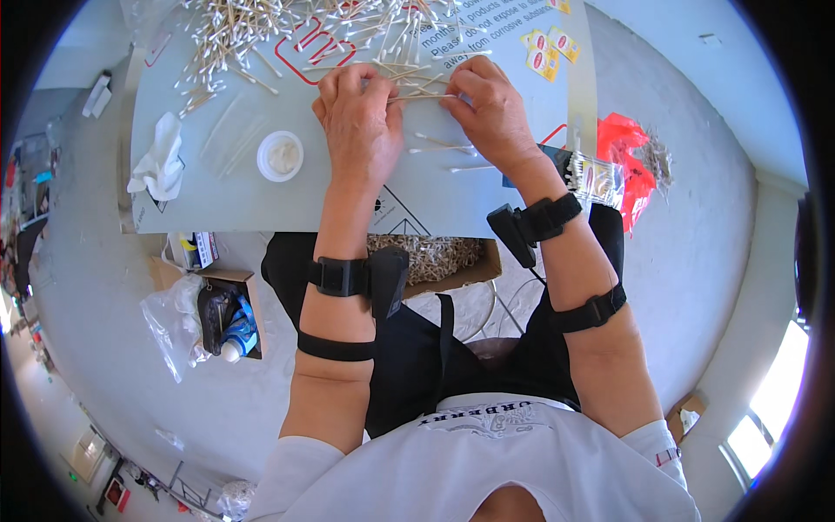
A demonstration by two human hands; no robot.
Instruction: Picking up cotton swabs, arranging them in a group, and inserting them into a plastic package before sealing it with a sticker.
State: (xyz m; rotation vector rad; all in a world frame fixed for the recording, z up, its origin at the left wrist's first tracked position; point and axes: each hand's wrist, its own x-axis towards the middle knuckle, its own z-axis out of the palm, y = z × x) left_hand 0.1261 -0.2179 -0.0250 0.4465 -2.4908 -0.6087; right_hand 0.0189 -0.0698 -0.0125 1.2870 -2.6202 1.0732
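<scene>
Pale and slim, a cotton swab (pixel 422 97) is spanning the gap between both hands, its long axis running roughly parallel to the tabletop's (pixel 261 204) near edge, well in from it. The left hand's (pixel 358 117) grip is pinching 1 end, the right hand's (pixel 491 109) the other.

the cotton swabs (pixel 235 33) are tan with white tips, the bag (pixel 637 178) bright red.

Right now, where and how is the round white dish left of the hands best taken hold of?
Probably the white dish is best pinched across its round rim, from the near side: it sits open-side up, with cotton swabs heaped beyond it.
</scene>
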